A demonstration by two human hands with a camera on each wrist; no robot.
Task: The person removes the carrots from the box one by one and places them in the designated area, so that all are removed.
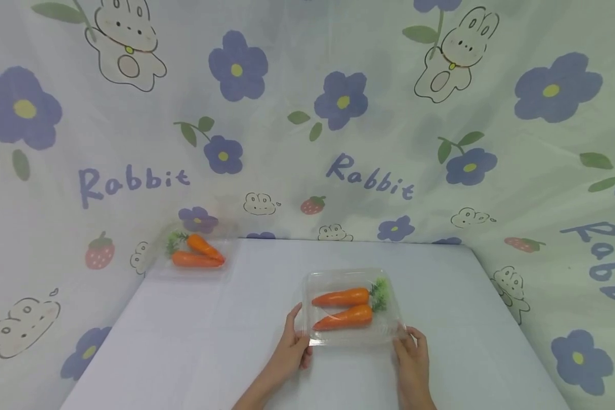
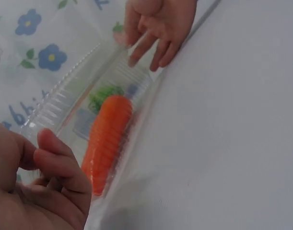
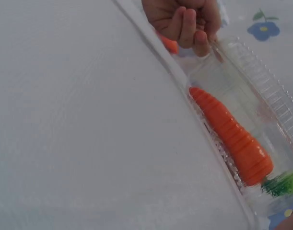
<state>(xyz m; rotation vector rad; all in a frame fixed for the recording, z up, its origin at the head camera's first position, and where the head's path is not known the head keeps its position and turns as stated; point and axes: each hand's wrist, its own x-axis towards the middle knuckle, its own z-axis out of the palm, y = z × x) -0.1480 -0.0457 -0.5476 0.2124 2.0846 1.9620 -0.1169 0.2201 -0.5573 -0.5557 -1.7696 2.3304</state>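
A clear plastic box [image 1: 348,336] holds two orange carrots, an upper carrot [image 1: 340,297] and a lower carrot [image 1: 343,318], with green tops [image 1: 381,294] towards the right. My left hand [image 1: 291,348] grips the box's near left corner, its thumb and fingers bent at the edge. At the near right corner, my right hand [image 1: 412,356] pinches the rim between thumb and fingers. In the left wrist view the left hand [image 2: 45,184] has curled fingers beside the wall. Only a sliver of the right hand [image 3: 289,221] shows in the right wrist view.
Another clear plastic box [image 1: 230,250] with two carrots [image 1: 199,259] stands at the table's far left corner. White cloth covers the table [image 1: 225,330]. A curtain [image 1: 287,171] printed with rabbits, flowers and strawberries hangs behind and along both sides.
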